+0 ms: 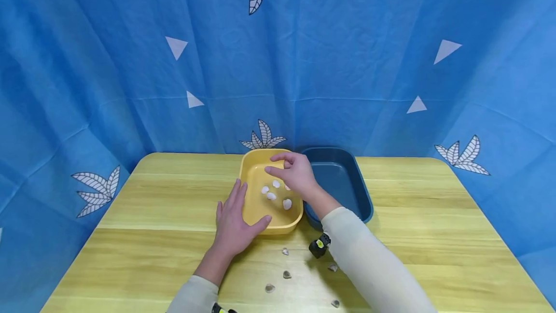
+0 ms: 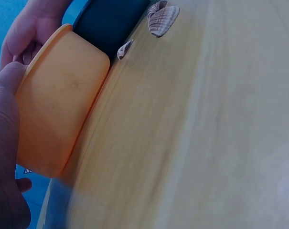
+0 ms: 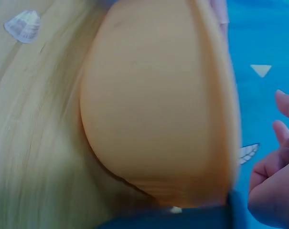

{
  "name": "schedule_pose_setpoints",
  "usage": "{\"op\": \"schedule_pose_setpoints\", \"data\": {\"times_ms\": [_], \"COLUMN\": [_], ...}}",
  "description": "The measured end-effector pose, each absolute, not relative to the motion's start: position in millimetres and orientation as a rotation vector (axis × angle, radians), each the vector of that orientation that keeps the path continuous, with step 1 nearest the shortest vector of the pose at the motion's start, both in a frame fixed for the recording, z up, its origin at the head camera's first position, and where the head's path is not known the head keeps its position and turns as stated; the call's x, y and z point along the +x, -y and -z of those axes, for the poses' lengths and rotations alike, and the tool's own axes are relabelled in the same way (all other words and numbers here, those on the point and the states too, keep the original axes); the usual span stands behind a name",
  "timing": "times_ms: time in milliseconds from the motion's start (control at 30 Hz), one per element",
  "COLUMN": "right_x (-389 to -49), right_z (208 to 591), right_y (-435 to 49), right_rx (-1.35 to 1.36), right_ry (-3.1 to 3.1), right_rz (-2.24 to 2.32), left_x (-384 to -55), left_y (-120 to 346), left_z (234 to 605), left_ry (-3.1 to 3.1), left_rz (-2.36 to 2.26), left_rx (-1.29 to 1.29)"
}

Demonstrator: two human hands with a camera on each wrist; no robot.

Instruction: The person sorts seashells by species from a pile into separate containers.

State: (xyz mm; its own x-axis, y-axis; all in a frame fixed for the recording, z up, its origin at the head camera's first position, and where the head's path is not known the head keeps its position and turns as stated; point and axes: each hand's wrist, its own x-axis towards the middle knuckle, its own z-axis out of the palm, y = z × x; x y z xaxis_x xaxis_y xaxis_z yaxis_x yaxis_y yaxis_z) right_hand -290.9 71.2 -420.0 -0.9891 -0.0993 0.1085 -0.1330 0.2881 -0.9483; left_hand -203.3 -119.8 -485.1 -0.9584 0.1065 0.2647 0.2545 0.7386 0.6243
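Yellow tray (image 1: 278,230), long axis toward the curtain (image 1: 330,76), left hand (image 1: 234,226) spread against it, right hand (image 1: 296,170) above, fingertips apart.

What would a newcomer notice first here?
Probably the yellow tray holding white pieces, beside a dark blue tray at the far edge of the table. The right hand hovers over the yellow tray; the left hand touches its left side. Shells lie in front of both trays.

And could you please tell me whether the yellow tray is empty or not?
Not empty: in the head view, several small white shells lie on the floor of the yellow tray.
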Motion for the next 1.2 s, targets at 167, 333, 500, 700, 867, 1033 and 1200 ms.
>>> {"op": "schedule_pose_setpoints", "data": {"times_ms": [167, 333, 500, 700, 867, 1033, 1200], "right_x": [-277.9, -261.1, -240.8, -219.4, -204.1, -188.5, -173.8], "right_z": [409.1, 402.2, 394.4, 388.3, 391.2, 395.2, 400.4], "right_y": [-82.6, -94.7, -107.4, -123.1, -137.7, -151.8, -164.4], "right_rx": [0.260, 0.278, 0.283, 0.282, 0.310, 0.310, 0.343], "right_ry": [2.482, 2.476, 2.479, 2.489, 2.467, 2.480, 2.481], "right_rz": [-1.834, -1.830, -1.802, -1.776, -1.808, -1.796, -1.791], "left_x": [-203.0, -203.5, -203.1, -202.6, -202.9, -202.6, -202.9], "left_y": [119.8, 119.9, 119.5, 118.9, 118.7, 118.5, 117.4], "left_z": [484.7, 484.5, 484.4, 484.0, 484.1, 484.6, 484.6], "left_ry": [2.729, 2.737, 2.735, 2.741, 2.747, 2.739, 2.734], "left_rz": [1.030, 1.036, 1.035, 1.035, 1.033, 1.029, 1.034], "left_rx": [-0.286, -0.283, -0.287, -0.268, -0.267, -0.276, -0.277]}}
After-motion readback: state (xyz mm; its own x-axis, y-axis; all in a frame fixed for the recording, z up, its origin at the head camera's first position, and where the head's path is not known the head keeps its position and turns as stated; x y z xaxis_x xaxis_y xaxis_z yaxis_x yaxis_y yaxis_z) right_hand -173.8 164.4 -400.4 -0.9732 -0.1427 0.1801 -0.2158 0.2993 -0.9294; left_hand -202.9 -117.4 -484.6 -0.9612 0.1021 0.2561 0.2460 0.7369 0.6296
